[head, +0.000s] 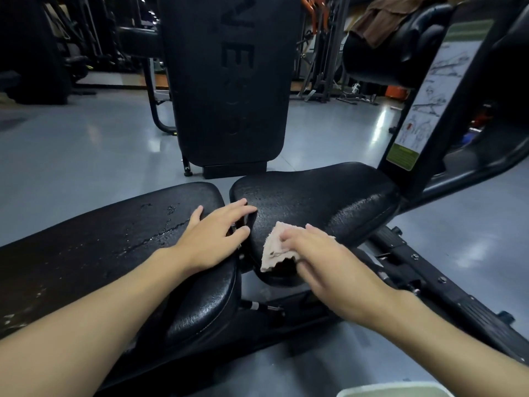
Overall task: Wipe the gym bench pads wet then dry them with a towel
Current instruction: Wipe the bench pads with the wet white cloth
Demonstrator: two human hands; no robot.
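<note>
Black, pebble-textured seat pad and long pad, the latter streaked with glistening droplets. Pale beige cloth. Glossy grey floor. A brown towel, possibly, lies draped behind.

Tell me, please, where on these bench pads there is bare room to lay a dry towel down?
The seat pad is bare on its far half, toward the black upright frame. The long pad is bare left of the left hand, though wet. It is crowded at the gap between the pads, where the left hand rests and the right hand presses the cloth.
</note>
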